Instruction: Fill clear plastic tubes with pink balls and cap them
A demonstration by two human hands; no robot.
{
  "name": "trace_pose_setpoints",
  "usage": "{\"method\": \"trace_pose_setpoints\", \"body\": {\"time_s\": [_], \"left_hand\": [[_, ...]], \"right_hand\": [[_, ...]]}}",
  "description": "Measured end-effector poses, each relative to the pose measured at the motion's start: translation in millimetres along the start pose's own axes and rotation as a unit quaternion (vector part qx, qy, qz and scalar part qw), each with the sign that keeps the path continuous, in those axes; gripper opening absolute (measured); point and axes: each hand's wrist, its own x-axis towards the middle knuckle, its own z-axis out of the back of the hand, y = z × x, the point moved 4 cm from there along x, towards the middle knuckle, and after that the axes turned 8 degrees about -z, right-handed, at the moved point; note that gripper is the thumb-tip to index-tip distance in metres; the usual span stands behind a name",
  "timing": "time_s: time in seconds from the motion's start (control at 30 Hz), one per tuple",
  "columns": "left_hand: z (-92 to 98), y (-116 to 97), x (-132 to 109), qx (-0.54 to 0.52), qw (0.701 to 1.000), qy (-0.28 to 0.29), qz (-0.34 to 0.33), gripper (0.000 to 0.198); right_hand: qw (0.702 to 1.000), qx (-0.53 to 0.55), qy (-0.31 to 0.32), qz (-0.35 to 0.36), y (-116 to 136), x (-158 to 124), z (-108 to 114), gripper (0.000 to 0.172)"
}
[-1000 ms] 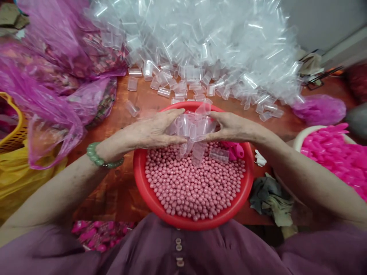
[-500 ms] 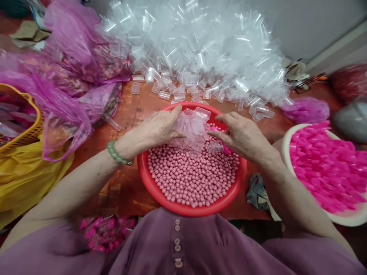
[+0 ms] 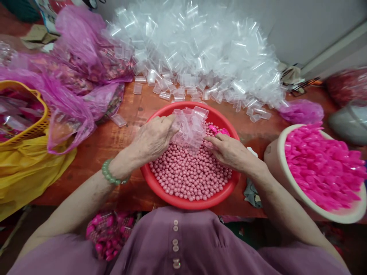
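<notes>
right hand has shifted lower over the beads; cannot tell its grip.

Two hands, one left hand and one right hand, meet at one red basin, its pink beads in the hundreds, beyond exact count. From the basin, one heap of clear tubes, too many to tally, rises at 12 o'clock; one lone tube lies toward 10, one yellow basket toward 9, one white bucket at 3, and at least five buttons at 6.
</notes>
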Motion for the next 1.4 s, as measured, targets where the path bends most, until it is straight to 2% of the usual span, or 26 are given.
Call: {"method": "trace_pose_setpoints", "body": {"time_s": [0.1,0.23,0.33,0.43,0.57,0.7,0.83,0.97,1.1,1.2,1.3,1.4], "left_hand": [[-1.4,-12.4,-18.0,-0.086,0.995,-0.029,-0.040,0.036],[-10.0,-23.3,-36.6,-0.143,0.989,0.012,-0.043,0.047],[-15.8,-26.0,-43.9,-0.138,0.988,0.044,-0.049,0.053],[-17.1,-26.0,-47.2,-0.137,0.987,0.052,-0.071,0.048],[-13.6,-24.0,-48.6,-0.176,0.977,0.044,-0.110,0.037],[-10.2,-19.1,-47.4,-0.232,0.966,0.042,-0.110,0.038],[-8.0,-14.4,-45.3,-0.253,0.961,0.044,-0.107,0.037],[-8.0,-12.6,-45.1,-0.265,0.955,0.059,-0.124,0.038],[-8.8,-15.9,-42.6,-0.185,0.972,0.054,-0.134,0.033],[-10.6,-21.8,-37.4,-0.028,0.988,0.074,-0.133,0.025],[-14.6,-28.6,-33.9,0.127,0.969,0.141,-0.157,0.024],[-21.5,-33.2,-35.3,0.182,0.938,0.207,-0.209,0.024]], "right_hand": [[1.000,0.019,-0.018,-0.004,-3.9,-4.6,1.2,0.031],[0.979,0.180,-0.093,-0.022,-9.3,-4.6,5.4,0.025],[0.951,0.295,-0.079,-0.056,-12.9,-1.8,-2.0,0.020],[0.944,0.325,-0.036,-0.050,-11.7,-2.4,-10.2,0.021],[0.967,0.256,-0.009,-0.007,-9.8,-7.6,-9.7,0.029],[0.995,0.084,-0.016,0.043,-5.8,-8.5,-4.0,0.029],[0.993,-0.049,-0.016,0.111,6.5,-4.7,-1.5,0.031],[0.980,-0.118,-0.012,0.161,18.2,-1.4,0.3,0.026],[0.978,-0.126,0.010,0.164,17.8,0.2,-3.3,0.027],[0.984,-0.090,0.029,0.148,12.0,1.1,-8.4,0.026],[0.989,-0.052,0.066,0.119,8.3,2.3,-9.9,0.021],[0.987,-0.018,0.109,0.117,11.5,2.9,-6.1,0.016]]}}
